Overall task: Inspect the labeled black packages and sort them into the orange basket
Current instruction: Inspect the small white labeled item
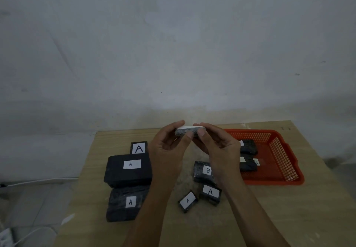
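Both hands, the left hand (169, 146) and right hand (219, 148), pinch a small flat black package (189, 131) by its ends above the wooden counter (289, 208), its white label edge-on and perhaps facing up. Below lie glossy wrapped packages marked A: two small ones (188, 201) (210, 193) nearest, two large blocks (125, 203) (128, 169) at left. Farther right, the orange mesh basket (279, 158) sits near the counter's far edge, holding two packages (248, 163).
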